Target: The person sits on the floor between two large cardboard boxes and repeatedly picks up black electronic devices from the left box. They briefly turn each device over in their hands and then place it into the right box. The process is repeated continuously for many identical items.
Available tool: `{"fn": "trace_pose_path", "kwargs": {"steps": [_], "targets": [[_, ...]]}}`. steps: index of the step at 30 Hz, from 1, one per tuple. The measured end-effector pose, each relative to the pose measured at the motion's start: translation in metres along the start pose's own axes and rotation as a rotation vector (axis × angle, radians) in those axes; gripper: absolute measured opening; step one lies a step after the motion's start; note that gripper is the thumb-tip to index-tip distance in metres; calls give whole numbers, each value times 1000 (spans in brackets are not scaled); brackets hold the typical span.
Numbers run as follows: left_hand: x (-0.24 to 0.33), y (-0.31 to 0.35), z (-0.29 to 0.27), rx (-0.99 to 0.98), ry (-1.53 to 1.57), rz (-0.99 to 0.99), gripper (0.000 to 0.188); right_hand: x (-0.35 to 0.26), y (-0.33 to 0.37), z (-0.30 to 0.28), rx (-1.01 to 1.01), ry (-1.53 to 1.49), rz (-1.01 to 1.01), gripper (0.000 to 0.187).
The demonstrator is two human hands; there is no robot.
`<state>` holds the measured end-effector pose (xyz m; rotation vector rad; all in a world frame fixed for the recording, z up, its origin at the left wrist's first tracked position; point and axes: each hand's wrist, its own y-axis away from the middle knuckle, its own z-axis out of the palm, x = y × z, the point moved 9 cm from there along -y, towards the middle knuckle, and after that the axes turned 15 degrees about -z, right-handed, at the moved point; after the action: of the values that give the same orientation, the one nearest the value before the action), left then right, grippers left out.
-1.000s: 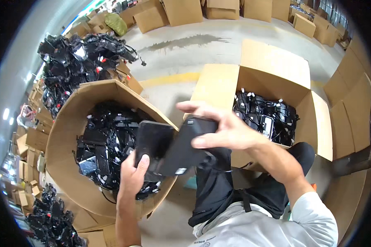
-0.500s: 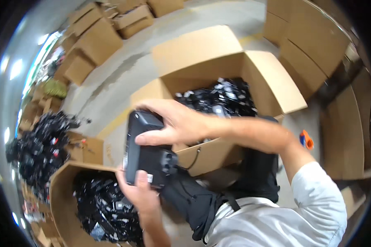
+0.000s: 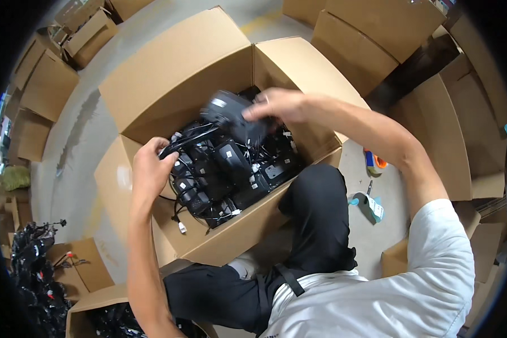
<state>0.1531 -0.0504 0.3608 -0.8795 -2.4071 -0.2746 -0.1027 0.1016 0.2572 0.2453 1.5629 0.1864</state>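
The right hand (image 3: 283,106) grips a device (image 3: 229,111) over the black units (image 3: 232,159) in the open box (image 3: 253,224) while the left hand (image 3: 153,169) pinches cables (image 3: 196,137) beside it, likely best held bunched so none snags below.
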Motion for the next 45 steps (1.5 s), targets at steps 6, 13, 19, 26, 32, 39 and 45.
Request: {"fn": "trace_pose_path", "kwargs": {"steps": [6, 13, 19, 26, 32, 39, 45], "targets": [[48, 1, 73, -56, -277, 377, 44, 180, 14, -4, 119, -146, 472, 49], [-33, 118, -83, 195, -359, 81, 41, 224, -34, 23, -24, 248, 373, 87], [-188, 410, -247, 848, -46, -799, 29, 267, -27, -5, 34, 160, 434, 69], [-314, 605, -123, 500, 62, -1299, 33, 188, -63, 19, -169, 986, 290, 50], [-370, 507, -26, 630, 137, -1060, 65, 40, -95, 98, -264, 1081, -314, 33], [-427, 547, -24, 768, 838, -1049, 46, -91, -43, 335, -452, 956, -486, 34], [-282, 610, -168, 957, 1286, -755, 32, -140, 23, 477, -730, 595, -589, 44]]}}
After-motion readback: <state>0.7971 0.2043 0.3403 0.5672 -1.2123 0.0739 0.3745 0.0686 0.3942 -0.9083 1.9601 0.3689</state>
